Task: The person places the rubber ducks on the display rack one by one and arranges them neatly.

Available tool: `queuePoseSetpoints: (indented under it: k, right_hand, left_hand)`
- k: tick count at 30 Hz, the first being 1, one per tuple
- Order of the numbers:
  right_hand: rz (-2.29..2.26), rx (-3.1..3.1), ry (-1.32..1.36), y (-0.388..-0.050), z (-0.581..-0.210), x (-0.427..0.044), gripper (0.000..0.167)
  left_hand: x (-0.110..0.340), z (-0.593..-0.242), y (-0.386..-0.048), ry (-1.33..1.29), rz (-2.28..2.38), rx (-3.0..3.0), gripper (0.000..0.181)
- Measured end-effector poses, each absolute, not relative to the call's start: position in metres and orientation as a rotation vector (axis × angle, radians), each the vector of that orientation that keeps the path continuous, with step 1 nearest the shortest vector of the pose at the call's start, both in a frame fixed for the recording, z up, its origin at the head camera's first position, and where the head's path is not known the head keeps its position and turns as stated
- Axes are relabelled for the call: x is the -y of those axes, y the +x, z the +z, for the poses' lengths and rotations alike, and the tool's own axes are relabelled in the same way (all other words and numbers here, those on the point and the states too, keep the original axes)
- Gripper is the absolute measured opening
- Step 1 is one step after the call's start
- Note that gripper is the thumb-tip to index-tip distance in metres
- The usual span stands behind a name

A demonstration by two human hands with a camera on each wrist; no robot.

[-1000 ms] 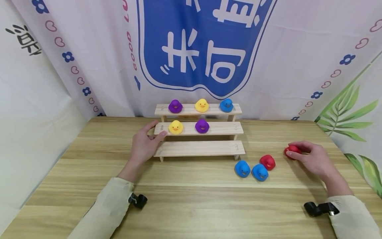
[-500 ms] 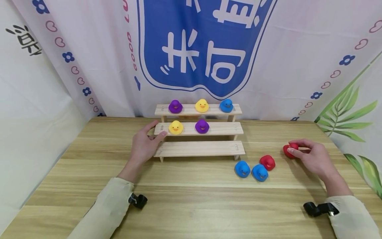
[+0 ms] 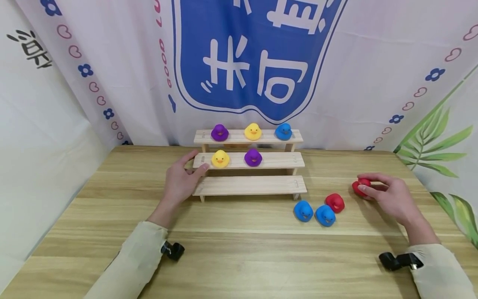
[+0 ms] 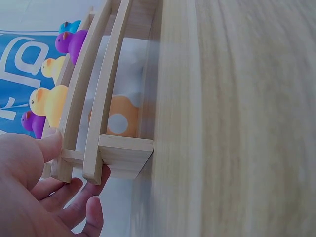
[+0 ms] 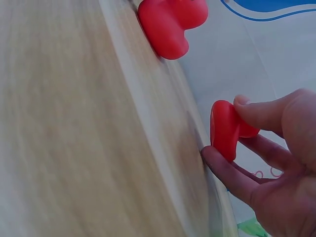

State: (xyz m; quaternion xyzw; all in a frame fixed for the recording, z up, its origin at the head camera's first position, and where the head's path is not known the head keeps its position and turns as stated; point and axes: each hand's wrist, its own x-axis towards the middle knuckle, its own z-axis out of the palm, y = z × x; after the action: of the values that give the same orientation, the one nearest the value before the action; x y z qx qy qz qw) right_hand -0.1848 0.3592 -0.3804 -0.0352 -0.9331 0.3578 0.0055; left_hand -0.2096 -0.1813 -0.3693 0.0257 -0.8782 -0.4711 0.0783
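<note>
My left hand (image 3: 181, 177) grips the left end of a three-step wooden display stand (image 3: 249, 185). In the left wrist view, the thumb (image 4: 49, 145) lies at the middle step and the fingers curl round the end. Over at the right, my right hand (image 3: 393, 198) pinches a red rubber duck (image 5: 224, 129) between thumb and fingers; in the right wrist view it looks slightly raised off the table. Another red duck (image 3: 335, 203) sits on the table with two blue ducks (image 3: 303, 211) beside it, right of the stand's front.
On the top step stand a purple duck (image 3: 219, 133), a yellow duck (image 3: 252, 132) and a blue duck (image 3: 283, 132). The middle step bears a yellow duck (image 3: 220, 159) and a purple duck (image 3: 253, 158). A printed curtain (image 3: 130, 83) hangs behind the wooden table (image 3: 239, 257).
My right hand has shifted slightly left and away from me with the red duck. The left hand and the stand stay where they were.
</note>
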Motion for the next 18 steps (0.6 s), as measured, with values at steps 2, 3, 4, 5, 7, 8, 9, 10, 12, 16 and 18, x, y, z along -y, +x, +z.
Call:
queuePoseSetpoints:
  k: [2, 3, 4, 5, 7, 8, 9, 10, 12, 16, 18]
  right_hand:
    - [1.133, 2.937, -0.137, -0.1853, -0.3803, -0.3586, 0.062]
    - [1.140, 2.941, -0.147, -0.1854, -0.3803, -0.3582, 0.062]
    - [1.151, 2.943, -0.158, -0.1858, -0.3804, -0.3580, 0.064]
    - [1.158, 2.944, -0.169, -0.1862, -0.3805, -0.3578, 0.065]
    - [1.162, 2.939, -0.175, -0.1871, -0.3804, -0.3574, 0.065]
    - [1.165, 2.934, -0.173, -0.1873, -0.3803, -0.3571, 0.065]
    - [1.167, 2.929, -0.172, -0.1874, -0.3801, -0.3568, 0.065]
    - [1.166, 2.925, -0.169, -0.1874, -0.3798, -0.3565, 0.066]
    - [1.157, 2.913, -0.154, -0.1868, -0.3789, -0.3558, 0.065]
    - [1.113, 2.869, -0.108, -0.1853, -0.3770, -0.3538, 0.062]
    - [1.109, 2.840, -0.085, -0.1849, -0.3755, -0.3523, 0.061]
  left_hand:
    - [0.1808, -0.3686, -0.2094, 0.080, -1.410, 2.632, 0.064]
    - [0.1807, -0.3686, -0.2095, 0.080, -1.411, 2.632, 0.064]
    - [0.1807, -0.3683, -0.2094, 0.080, -1.410, 2.633, 0.064]
    - [0.1808, -0.3682, -0.2095, 0.080, -1.410, 2.634, 0.064]
    - [0.1806, -0.3677, -0.2093, 0.082, -1.416, 2.634, 0.064]
    - [0.1806, -0.3676, -0.2094, 0.083, -1.420, 2.633, 0.064]
    - [0.1806, -0.3676, -0.2097, 0.083, -1.420, 2.632, 0.064]
    - [0.1806, -0.3673, -0.2098, 0.085, -1.420, 2.634, 0.064]
    - [0.1802, -0.3669, -0.2100, 0.085, -1.421, 2.635, 0.064]
    - [0.1794, -0.3658, -0.2095, 0.096, -1.412, 2.646, 0.064]
    - [0.1792, -0.3655, -0.2089, 0.108, -1.407, 2.653, 0.064]
